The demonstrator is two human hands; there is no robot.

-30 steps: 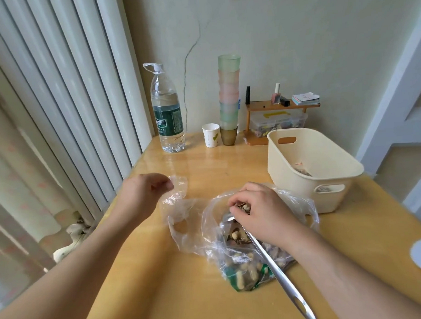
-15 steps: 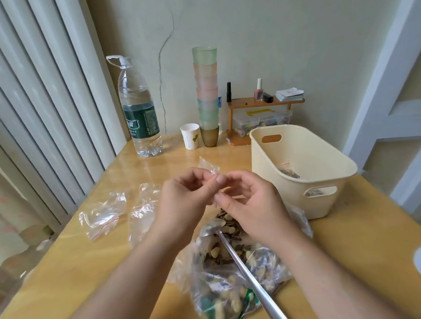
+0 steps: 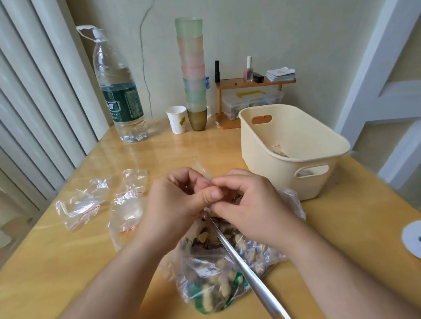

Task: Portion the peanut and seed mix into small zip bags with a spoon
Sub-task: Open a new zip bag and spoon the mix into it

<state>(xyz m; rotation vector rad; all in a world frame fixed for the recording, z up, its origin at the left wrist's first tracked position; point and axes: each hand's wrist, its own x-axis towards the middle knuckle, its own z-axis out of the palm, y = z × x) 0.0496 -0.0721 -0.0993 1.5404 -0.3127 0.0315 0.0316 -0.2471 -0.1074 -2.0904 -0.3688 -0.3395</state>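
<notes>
My left hand and my right hand meet above the table, and both pinch the mouth of one small clear zip bag with a red strip. Below them lies a large clear bag of peanut and seed mix. A long metal spoon rests in that bag, its handle pointing toward me and its bowl hidden under my hands. Three small zip bags lie flat to the left: one far left, another behind, a third beside my left wrist.
A cream plastic basket stands at the right with something small inside. Along the wall are a big water bottle, a paper cup, a tall stack of cups and a small wooden shelf. A white disc lies at the right edge.
My right hand left the spoon in the mix bag and joined my left hand at the small zip bag, which came up over the mix. The view shifted left, showing the flat bags.
</notes>
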